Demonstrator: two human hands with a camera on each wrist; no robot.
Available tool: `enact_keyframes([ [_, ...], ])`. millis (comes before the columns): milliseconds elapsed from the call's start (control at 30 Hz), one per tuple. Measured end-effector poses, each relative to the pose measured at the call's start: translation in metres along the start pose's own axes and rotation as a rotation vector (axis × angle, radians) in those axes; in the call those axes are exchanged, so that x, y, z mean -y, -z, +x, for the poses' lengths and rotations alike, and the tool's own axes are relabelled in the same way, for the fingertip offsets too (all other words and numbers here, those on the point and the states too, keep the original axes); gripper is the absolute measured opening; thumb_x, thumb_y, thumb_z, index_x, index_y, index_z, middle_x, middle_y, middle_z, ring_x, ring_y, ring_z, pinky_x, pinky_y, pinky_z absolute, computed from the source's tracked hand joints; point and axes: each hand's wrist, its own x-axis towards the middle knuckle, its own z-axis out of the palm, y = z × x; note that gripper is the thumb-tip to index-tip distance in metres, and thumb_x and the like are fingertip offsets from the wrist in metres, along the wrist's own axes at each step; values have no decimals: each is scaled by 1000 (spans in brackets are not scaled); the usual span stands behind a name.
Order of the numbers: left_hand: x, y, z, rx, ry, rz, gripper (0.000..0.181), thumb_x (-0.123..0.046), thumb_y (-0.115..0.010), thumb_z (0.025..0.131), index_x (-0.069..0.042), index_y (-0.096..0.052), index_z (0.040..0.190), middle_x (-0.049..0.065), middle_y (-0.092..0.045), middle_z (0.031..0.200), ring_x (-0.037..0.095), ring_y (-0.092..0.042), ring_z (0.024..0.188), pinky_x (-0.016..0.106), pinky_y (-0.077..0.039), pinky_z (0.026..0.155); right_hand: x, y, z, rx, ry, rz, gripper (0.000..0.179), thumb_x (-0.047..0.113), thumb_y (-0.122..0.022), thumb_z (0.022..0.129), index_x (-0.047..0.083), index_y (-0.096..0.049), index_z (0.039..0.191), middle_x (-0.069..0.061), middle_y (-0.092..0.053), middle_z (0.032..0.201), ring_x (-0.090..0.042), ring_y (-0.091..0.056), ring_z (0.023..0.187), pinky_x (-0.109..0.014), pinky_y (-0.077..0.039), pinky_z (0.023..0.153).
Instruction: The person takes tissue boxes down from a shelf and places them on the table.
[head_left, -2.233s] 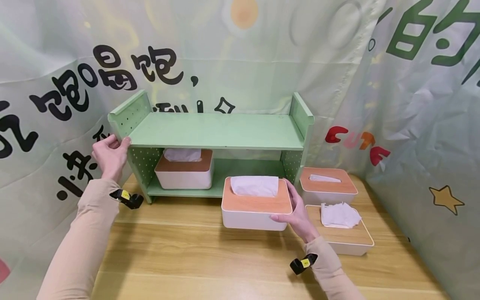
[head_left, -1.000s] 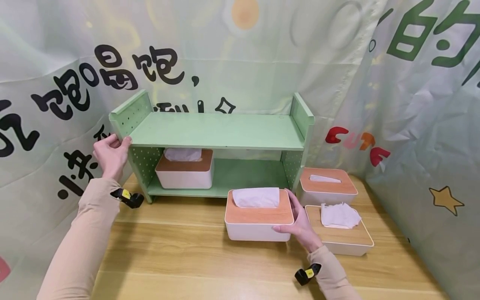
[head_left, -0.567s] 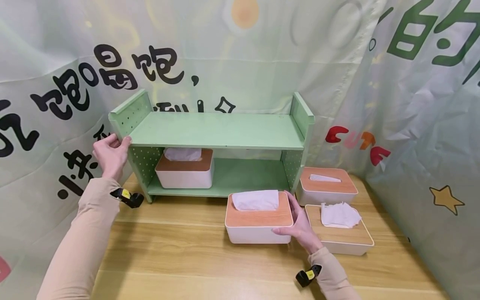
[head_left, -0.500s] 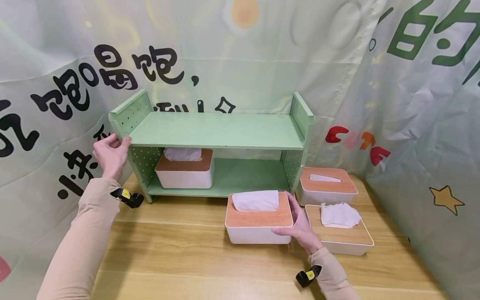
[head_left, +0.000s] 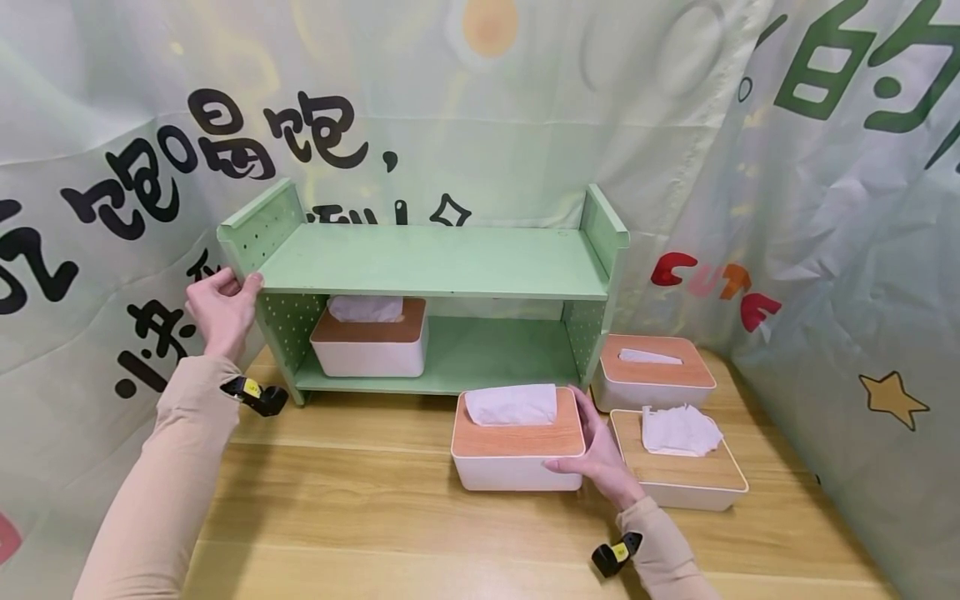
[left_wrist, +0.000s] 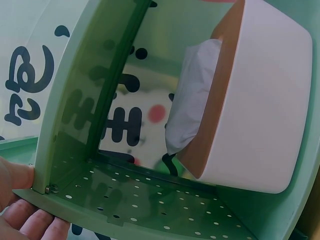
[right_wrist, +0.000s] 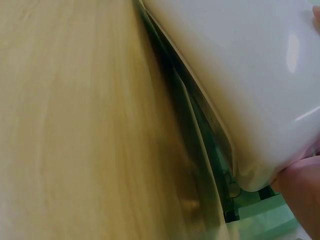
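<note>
At the right hand (head_left: 600, 457): moderate span; thumb on the front face, fingers round the right end. Load: the box (head_left: 517, 437), lid up.
Box position: immediately left of this grip, in front of the shelf (head_left: 435, 260), over or on the table (head_left: 375, 517).
Step in hand: judged to be box handling between shelf and table; direction cannot be told.
Next move: calls for a steady one-handed grip and a level base, clear of the shelf's lower lip.
Right of grip: front box (head_left: 678, 483) near the hand; rear box (head_left: 656, 390) behind it, beside the shelf.
Beyond grip, leftward: shelf box (head_left: 367, 358) on the lower tier, left end.
Left hand (head_left: 222, 310): well left of the grip; thumb and fingers pinch the shelf's left side edge, probably as a brace.
Hidden: right fingertips behind the box.
Cut off: most of the right hand in its wrist view.
Unclear: base contact with the table.
</note>
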Motion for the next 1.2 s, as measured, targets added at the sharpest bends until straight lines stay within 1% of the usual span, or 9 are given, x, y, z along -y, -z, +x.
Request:
enact_keyframes([
  [167,0,0,0,-2,-8,-15,39,-21,-69,93,-10,-67,130,-35,-62,68,-15,-58,66,4,-47,68,-1,1,-1,2,-4,-20,121,-4,-86,66,0,-9,159,-30,-24,160,8,-49,123,-15,-47,101],
  [300,-1,0,0,-1,-14,-24,39,-20,-69,93,-9,-67,130,-38,-56,62,-16,-57,65,4,-46,68,-3,2,-2,10,-3,-42,120,-3,-86,67,2,-9,159,-30,-23,160,8,-49,123,-15,-46,101],
  [400,-1,0,0,-3,-5,-17,39,-20,-69,93,-10,-67,131,-23,-74,83,-16,-57,66,4,-47,68,-4,4,-2,26,8,-67,120,-2,-86,67,3,-9,159,-30,-25,159,6,-50,121,-15,-46,101],
  [500,-1,1,1,-9,4,-18,39,-20,-70,93,-11,-67,131,-8,-76,104,-15,-58,68,3,-48,69,-4,5,-2,43,22,-94,121,-2,-87,67,2,-9,159,-31,-27,157,5,-51,121,-15,-46,100],
  [700,0,2,1,-14,3,-32,39,-21,-70,92,-11,-68,130,-22,-75,88,-15,-59,67,4,-48,69,-2,6,-3,56,7,-149,122,0,-87,67,2,-8,160,-31,-28,156,5,-51,120,-14,-46,99],
  [900,0,1,1,-11,11,-26,39,-21,-70,93,-13,-67,131,-3,-73,110,-15,-59,68,4,-49,69,-1,7,-6,77,-16,-157,125,2,-87,68,0,-2,160,-33,-29,157,6,-52,118,-13,-45,100],
  [1000,0,1,0,-8,12,-28,39,-20,-70,93,-12,-67,131,-19,-76,94,-15,-59,67,4,-48,68,-1,8,-8,80,-29,-153,127,3,-88,68,1,0,160,-32,-27,159,7,-51,119,-13,-44,100],
  [1067,0,0,0,-5,9,-29,39,-20,-70,93,-12,-67,131,-29,-70,79,-15,-58,67,4,-48,68,-1,9,-9,82,-34,-153,127,3,-88,69,1,0,160,-32,-26,159,7,-52,118,-12,-44,100],
  [1200,0,0,1,-1,6,-30,39,-20,-70,93,-11,-67,131,-35,-58,65,-14,-58,66,4,-47,67,-1,10,-10,83,-48,-147,128,5,-88,69,2,1,160,-32,-26,159,5,-52,118,-13,-45,99],
])
